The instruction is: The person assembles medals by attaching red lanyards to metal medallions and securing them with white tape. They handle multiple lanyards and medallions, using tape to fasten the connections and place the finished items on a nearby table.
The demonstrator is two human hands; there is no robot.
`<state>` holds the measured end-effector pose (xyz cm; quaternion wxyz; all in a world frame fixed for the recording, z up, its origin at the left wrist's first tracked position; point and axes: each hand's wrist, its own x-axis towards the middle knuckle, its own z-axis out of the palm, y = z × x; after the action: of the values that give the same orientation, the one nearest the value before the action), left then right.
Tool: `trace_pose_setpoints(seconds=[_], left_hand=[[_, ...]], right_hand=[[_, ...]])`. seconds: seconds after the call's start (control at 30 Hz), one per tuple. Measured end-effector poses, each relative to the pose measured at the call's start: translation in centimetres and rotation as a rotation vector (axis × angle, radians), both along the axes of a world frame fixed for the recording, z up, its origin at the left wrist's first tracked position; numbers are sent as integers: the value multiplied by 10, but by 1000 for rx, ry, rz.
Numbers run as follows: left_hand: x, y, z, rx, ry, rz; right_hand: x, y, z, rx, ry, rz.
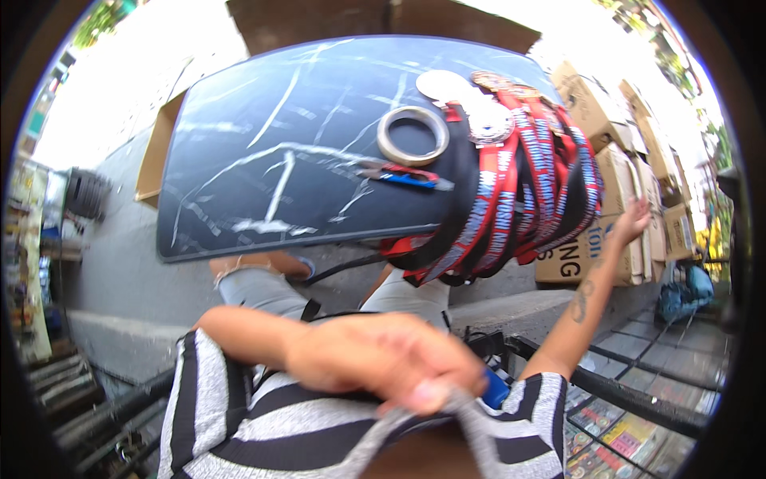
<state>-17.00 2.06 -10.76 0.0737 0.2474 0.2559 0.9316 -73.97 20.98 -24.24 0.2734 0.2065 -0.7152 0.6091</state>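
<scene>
My left hand (383, 355) is bent across my chest, thumb and fingers closed on the collar of the grey-and-black striped shirt (279, 435). My right hand (633, 222) is stretched out to the right, past the table edge, in front of the cardboard boxes; it is small and a little blurred, and its fingers look apart with nothing in them. On the dark marbled table (239, 176) lies a bundle of red and black medal ribbons (519, 191), hanging over the near edge. Round medals (488, 120) lie at their far ends.
Left of the ribbons are a roll of tape (384, 140) and a small blue-and-red tool (407, 177), its kind unclear. Cardboard boxes (610, 176) are stacked right of the table. A blue bag (686, 294) sits beyond them. Dark metal rails (638, 399) run beside me.
</scene>
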Motion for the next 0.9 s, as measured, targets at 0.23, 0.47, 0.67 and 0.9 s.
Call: trace_pose_setpoints(seconds=[0.23, 0.47, 0.67, 0.9], left_hand=[[29, 36, 25, 246, 283, 3], [85, 24, 29, -174, 533, 661], [97, 4, 39, -451, 527, 484], [89, 33, 19, -328, 519, 132]], right_hand=[[219, -195, 95, 677, 385, 792], [254, -296, 55, 1361, 336, 588], [245, -312, 56, 1407, 302, 668], [238, -320, 57, 1293, 91, 641]])
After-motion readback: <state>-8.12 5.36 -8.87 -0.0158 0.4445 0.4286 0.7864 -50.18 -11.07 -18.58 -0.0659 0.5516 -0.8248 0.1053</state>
